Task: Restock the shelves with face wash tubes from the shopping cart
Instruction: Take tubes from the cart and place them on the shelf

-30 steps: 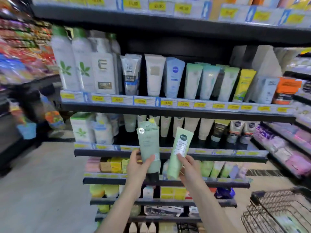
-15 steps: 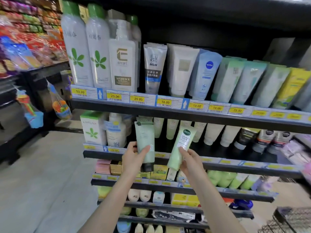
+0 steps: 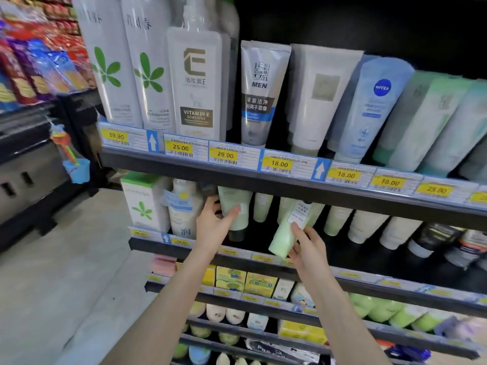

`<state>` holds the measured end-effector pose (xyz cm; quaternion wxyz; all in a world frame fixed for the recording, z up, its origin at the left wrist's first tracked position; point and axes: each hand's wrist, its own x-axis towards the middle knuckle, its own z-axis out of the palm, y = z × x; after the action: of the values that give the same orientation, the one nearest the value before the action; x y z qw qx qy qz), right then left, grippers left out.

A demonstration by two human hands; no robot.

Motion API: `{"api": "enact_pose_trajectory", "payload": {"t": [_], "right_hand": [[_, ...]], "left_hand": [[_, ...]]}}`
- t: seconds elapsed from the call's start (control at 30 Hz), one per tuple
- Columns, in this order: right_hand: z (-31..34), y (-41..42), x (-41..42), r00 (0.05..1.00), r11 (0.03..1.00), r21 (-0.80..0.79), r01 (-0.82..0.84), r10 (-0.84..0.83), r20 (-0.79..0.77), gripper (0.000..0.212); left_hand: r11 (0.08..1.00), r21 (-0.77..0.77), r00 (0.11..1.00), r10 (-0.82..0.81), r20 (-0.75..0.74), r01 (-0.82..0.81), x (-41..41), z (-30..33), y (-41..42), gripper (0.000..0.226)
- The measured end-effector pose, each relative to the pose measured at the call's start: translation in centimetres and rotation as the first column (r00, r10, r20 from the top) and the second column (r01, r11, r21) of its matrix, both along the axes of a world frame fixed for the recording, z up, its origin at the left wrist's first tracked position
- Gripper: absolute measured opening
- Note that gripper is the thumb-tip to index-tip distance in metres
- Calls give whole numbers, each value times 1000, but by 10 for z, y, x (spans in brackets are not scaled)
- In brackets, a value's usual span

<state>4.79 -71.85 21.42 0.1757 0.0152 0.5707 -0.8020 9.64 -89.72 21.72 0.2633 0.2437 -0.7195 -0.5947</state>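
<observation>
I see the black shelving unit (image 3: 184, 168) filling most of the frame, its top visible tier edged with yellow price labels (image 3: 279, 163). On that tier, upper left of the frame, stand two tall white bottles with green leaf marks (image 3: 126, 67), then a Vitamin E bottle (image 3: 196, 85), a grey MEN tube (image 3: 259, 93), a cream tube (image 3: 320, 98) and a pale blue Nivea tube (image 3: 374, 106).

On the tier below, centre of the frame, a row of pale tubes stands cap-down. My left hand (image 3: 213, 225) grips a sage-green face wash tube (image 3: 235, 206) with a dark cap at its lower end, thumb across its front; the tube's top is tucked under the upper shelf edge, just right of a white pump bottle (image 3: 181, 206). My right hand (image 3: 307, 245) pinches a lighter green tube (image 3: 287, 230) near its lower end, tilted with its top leaning right, in front of the shelved row. I cannot tell whether either tube touches the shelf.
</observation>
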Motion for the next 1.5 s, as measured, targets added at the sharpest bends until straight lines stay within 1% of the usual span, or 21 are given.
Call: {"api": "enact_pose_trajectory", "payload": {"t": [0.1, 0.2, 0.3, 0.37, 0.47, 0.5, 0.6, 0.67, 0.77, 0.9, 1.13, 1.33, 1.43, 1.5], "right_hand": [[-6, 0, -5, 1000, 1000, 12, -10, 10, 1, 8], [-11, 2, -8, 1000, 1000, -4, -13, 13, -1, 7], [-16, 3, -8, 998, 999, 8, -51, 51, -37, 24], [-18, 3, -9, 997, 998, 18, -58, 58, -47, 28], [-20, 3, -9, 996, 997, 30, -67, 69, -52, 17], [-20, 4, -9, 996, 997, 32, -72, 73, -52, 17], [-20, 5, -8, 996, 997, 22, -80, 81, -45, 34], [-20, 5, -9, 996, 997, 11, -78, 78, -34, 37], [-21, 6, -8, 995, 995, 10, -95, 95, -41, 37], [-21, 6, -6, 992, 994, 24, -107, 108, -58, 32], [-20, 6, -6, 995, 996, 30, -82, 84, -46, 36], [-16, 5, -4, 996, 996, 22, -82, 82, -38, 30], [-14, 5, -4, 998, 998, 10, -63, 63, -19, 35], [-9, 3, -5, 998, 998, 14, -55, 55, -19, 37]], "left_hand": [[996, -89, 1000, 8, 28, -5, -5, -8, -4, 43], [992, -127, 998, -1, 57, 8, -6, -16, -6, 45], [981, -195, 996, 0, 85, 17, -10, -20, -11, 49], [973, -228, 994, -7, 111, 32, -13, -20, -14, 50], [959, -274, 988, -28, 153, 69, -17, -23, -16, 50], [957, -279, 987, -30, 158, 74, -17, -24, -16, 50], [955, -289, 987, -27, 157, 72, -16, -28, -19, 49], [947, -309, 984, -36, 177, 91, -15, -31, -22, 48], [942, -310, 976, -68, 206, 131, -15, -33, -27, 48], [932, -324, 970, -90, 224, 161, -15, -34, -31, 49], [924, -308, 956, -149, 254, 226, -17, -33, -33, 53], [923, -342, 960, -88, 265, 179, -15, -35, -29, 50], [910, -407, 982, -6, 188, 83, -8, -37, -20, 50], [885, -465, 989, 63, 136, 7, 1, -40, -10, 51]]}}
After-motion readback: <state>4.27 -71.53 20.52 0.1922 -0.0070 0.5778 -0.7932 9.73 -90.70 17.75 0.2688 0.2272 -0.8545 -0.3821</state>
